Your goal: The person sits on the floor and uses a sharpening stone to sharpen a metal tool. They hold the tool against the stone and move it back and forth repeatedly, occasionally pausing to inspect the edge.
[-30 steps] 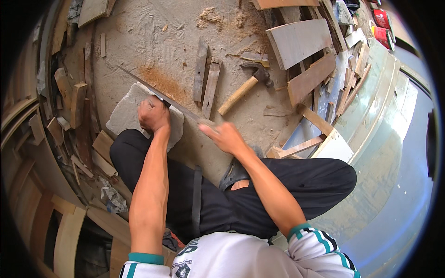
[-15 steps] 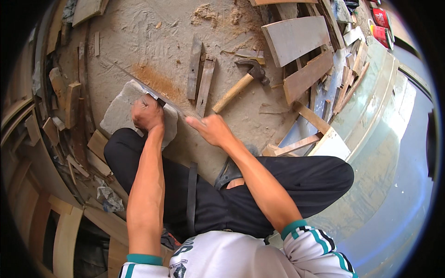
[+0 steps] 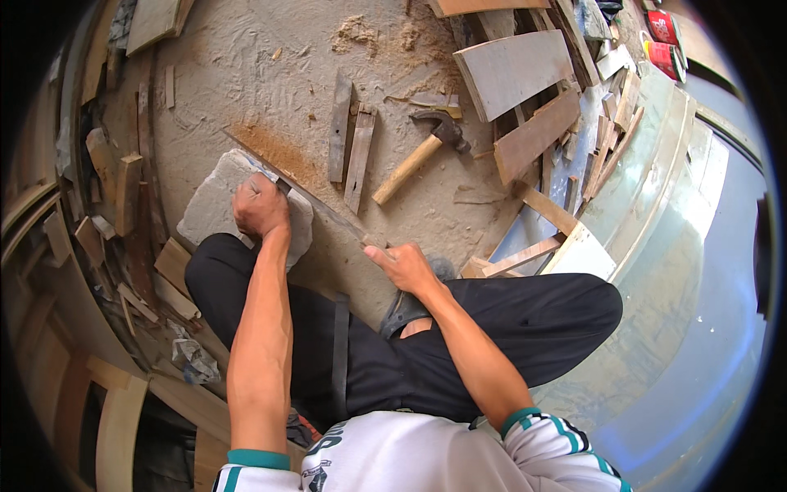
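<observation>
My right hand (image 3: 406, 266) is closed around the near end of a handsaw (image 3: 326, 213). The long, thin blade slants up to the left, past the knuckles of my left hand (image 3: 261, 207). That hand is a fist pressed down on a rough pale stone block (image 3: 209, 197). It grips a small piece, mostly hidden under the fingers, with a dark and whitish edge showing beside the blade. Reddish-brown sawdust (image 3: 283, 156) lies on the ground just beyond the blade.
A claw hammer (image 3: 410, 168) and two narrow wood strips (image 3: 359, 156) lie ahead of my right hand. Wood offcuts (image 3: 537, 135) are heaped at the right, by a glass sheet (image 3: 648, 246). More scrap wood (image 3: 127, 193) lines the left side. My bent knees frame the near side.
My right hand has pulled back toward me and to the right, drawing the saw with it. My left hand stays on the block.
</observation>
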`<act>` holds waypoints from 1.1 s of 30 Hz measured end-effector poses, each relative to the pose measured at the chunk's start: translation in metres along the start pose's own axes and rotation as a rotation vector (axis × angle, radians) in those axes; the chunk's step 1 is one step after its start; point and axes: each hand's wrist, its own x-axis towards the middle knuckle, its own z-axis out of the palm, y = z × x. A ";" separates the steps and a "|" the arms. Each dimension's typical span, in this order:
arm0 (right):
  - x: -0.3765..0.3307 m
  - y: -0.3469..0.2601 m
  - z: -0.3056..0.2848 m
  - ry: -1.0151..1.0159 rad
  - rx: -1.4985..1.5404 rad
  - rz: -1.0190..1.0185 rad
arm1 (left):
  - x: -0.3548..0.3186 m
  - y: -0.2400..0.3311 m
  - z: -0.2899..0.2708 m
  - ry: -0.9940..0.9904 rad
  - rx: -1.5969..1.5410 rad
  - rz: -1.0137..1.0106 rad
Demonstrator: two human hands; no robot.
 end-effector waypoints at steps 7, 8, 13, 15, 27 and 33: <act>0.038 -0.028 0.006 -0.162 -0.207 0.242 | -0.002 0.013 -0.006 -0.016 -0.006 -0.040; 0.024 -0.010 0.002 -0.164 -0.166 0.227 | 0.000 0.012 -0.004 -0.003 -0.017 -0.012; 0.033 -0.043 0.001 -0.101 -0.087 0.227 | -0.001 0.004 -0.001 -0.001 -0.036 0.028; 0.056 -0.059 0.007 -0.120 -0.174 0.231 | 0.000 0.012 0.000 -0.011 -0.013 -0.081; 0.071 -0.092 0.002 -0.286 -0.289 0.402 | 0.000 0.013 -0.003 -0.001 -0.039 0.009; -0.011 -0.029 -0.015 -0.098 -0.047 0.223 | 0.002 0.004 -0.004 -0.004 -0.018 -0.030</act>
